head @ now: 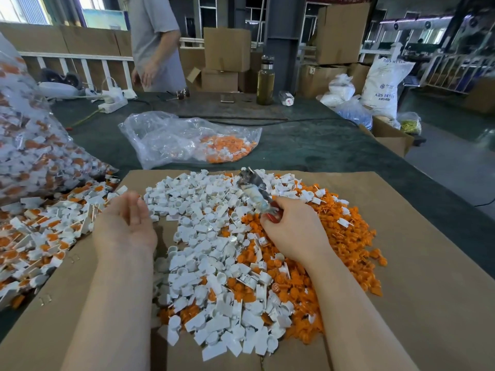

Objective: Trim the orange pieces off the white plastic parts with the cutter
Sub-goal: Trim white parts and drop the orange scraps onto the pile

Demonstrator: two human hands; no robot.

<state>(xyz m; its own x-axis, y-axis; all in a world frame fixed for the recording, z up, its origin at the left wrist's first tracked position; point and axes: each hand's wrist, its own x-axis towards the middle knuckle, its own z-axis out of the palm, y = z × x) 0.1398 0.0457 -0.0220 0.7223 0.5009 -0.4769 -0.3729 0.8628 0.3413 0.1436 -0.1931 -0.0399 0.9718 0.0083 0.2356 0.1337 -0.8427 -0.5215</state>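
Note:
A heap of trimmed white plastic parts [203, 236] covers the middle of the cardboard sheet [401, 263], and loose orange pieces [345, 236] pile up on its right. Untrimmed white parts with orange pieces attached [45, 236] lie at the left. My right hand [292, 228] grips the cutter [257, 194] by its red handles, jaws pointing up and away, blurred. My left hand [126, 223] hovers palm up over the left edge of the white heap, fingers loosely curled, holding nothing that I can see.
A big clear bag of untrimmed parts [32, 145] leans at the far left. Another clear bag [187, 137] with orange and white pieces lies behind the cardboard. A person in a grey shirt [155, 44] stands across the table. A bottle [265, 81] and a power strip [112, 104] sit at the back.

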